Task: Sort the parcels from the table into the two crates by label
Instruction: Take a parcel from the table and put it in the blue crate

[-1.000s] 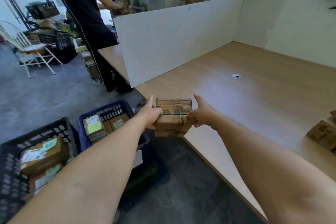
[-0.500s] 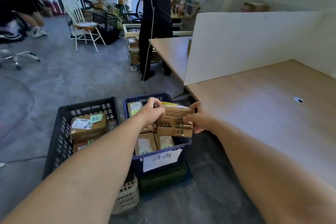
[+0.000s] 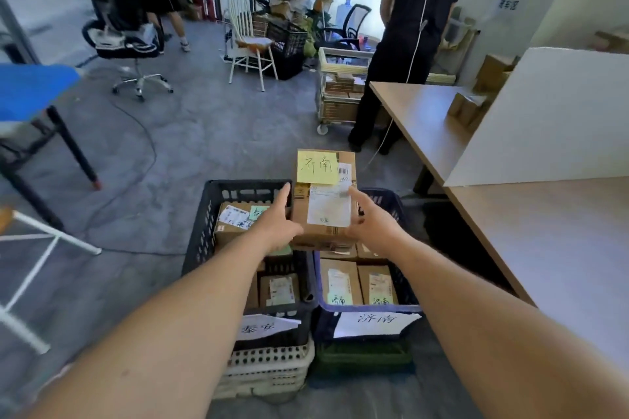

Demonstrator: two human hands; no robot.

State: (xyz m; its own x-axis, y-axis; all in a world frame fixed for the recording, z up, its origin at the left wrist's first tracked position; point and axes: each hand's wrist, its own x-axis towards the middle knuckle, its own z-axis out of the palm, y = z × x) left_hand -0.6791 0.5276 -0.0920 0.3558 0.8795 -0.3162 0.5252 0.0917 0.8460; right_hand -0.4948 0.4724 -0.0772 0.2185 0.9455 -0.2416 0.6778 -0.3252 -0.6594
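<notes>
I hold a cardboard parcel (image 3: pixel 327 211) between both hands, above the inner rims of the two crates. It carries a yellow handwritten note and a white shipping label on top. My left hand (image 3: pixel 279 223) grips its left side, thumb pointing up. My right hand (image 3: pixel 371 222) grips its right side, thumb on the label's edge. Below to the left stands a black crate (image 3: pixel 238 186) with several parcels. Next to it on the right, a blue crate (image 3: pixel 369 308) holds parcels with green notes. Each crate has a white handwritten paper sign on its front.
The wooden table (image 3: pixel 544 248) runs along my right, with a white partition (image 3: pixel 544 119) on it. A person in black (image 3: pixel 412 27) stands at the table's far end beside a wheeled trolley (image 3: pixel 335 99). An office chair (image 3: pixel 129 44), a white chair (image 3: pixel 248 41) and a blue-topped stand (image 3: pixel 30 88) are on the left.
I have turned left from the table toward the crates. The parcel has swung over the crates and tipped, so its labelled top face shows.
</notes>
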